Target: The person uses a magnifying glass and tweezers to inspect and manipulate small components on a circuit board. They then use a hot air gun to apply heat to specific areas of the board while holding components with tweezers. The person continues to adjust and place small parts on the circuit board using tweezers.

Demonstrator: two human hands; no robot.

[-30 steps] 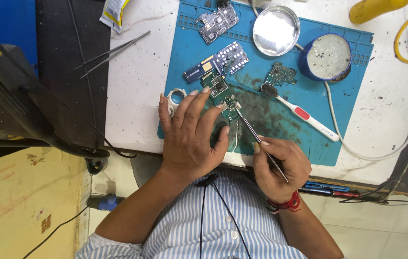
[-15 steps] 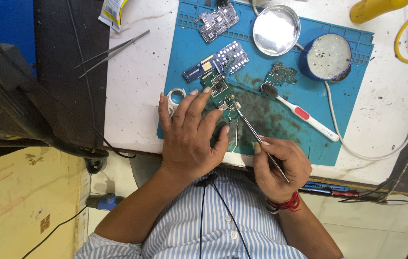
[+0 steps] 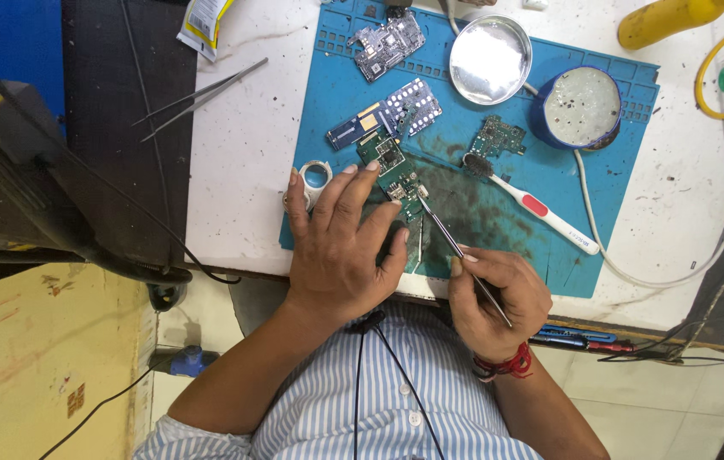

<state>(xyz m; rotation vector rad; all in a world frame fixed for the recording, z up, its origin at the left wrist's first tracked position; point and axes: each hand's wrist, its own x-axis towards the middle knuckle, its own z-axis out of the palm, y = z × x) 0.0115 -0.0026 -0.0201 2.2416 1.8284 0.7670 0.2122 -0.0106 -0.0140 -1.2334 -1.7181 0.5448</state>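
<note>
Nothing much moves since a second ago: my left hand point(image 3: 341, 247) still lies flat and open on the green circuit board point(image 3: 398, 175) on the blue mat point(image 3: 498, 213), while my right hand point(image 3: 494, 294) pinches thin tweezers point(image 3: 456, 247) touching it.

The left hand point(image 3: 341, 251) presses flat on a green board point(image 3: 396, 175) on the blue mat point(image 3: 336, 111); the right hand point(image 3: 494, 298) holds tweezers point(image 3: 456, 247), tips touching the board.
</note>
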